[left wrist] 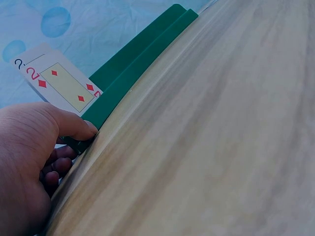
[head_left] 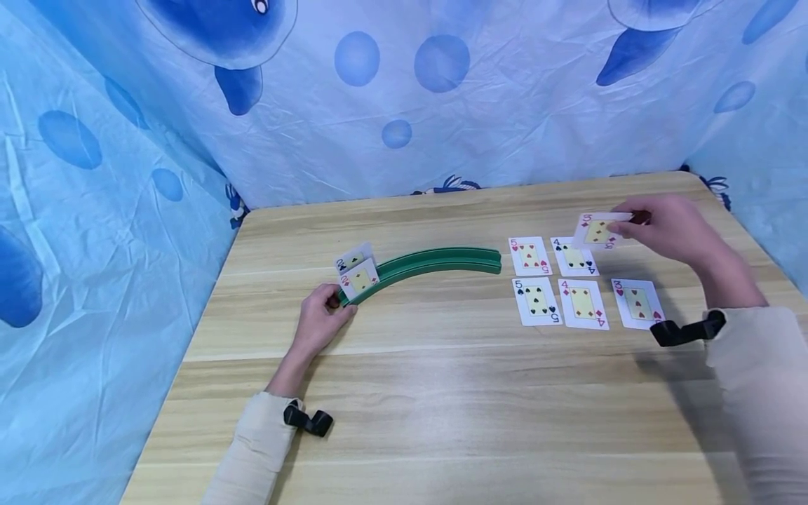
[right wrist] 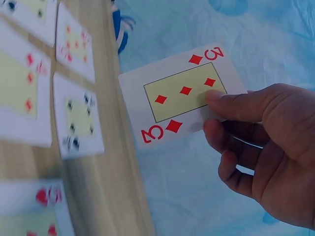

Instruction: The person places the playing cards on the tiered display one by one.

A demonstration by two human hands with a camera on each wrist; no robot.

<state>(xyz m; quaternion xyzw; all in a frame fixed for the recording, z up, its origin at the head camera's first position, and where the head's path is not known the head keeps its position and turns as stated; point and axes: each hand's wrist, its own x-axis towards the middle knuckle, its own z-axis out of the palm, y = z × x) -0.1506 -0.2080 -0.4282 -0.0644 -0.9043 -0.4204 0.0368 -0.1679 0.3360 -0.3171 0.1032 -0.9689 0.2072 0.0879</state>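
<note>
My right hand (head_left: 669,228) pinches the three of diamonds (right wrist: 182,93) between thumb and fingers, raised over the table at the far right. In the head view that card overlaps the four of spades (head_left: 571,258). My left hand (head_left: 320,319) grips the left end of a curved green card holder (head_left: 435,261), thumb on its front side in the left wrist view and fingers curled underneath. Standing in the holder's slot near that thumb are the two of diamonds (left wrist: 69,86) and, behind it, a black-suited two (head_left: 355,257).
Face up near the holder's right end lie the five of hearts (head_left: 530,257), five of spades (head_left: 537,301), four of diamonds (head_left: 583,304) and three of hearts (head_left: 638,304). A blue patterned cloth (head_left: 404,105) hangs behind the wooden table (head_left: 429,393).
</note>
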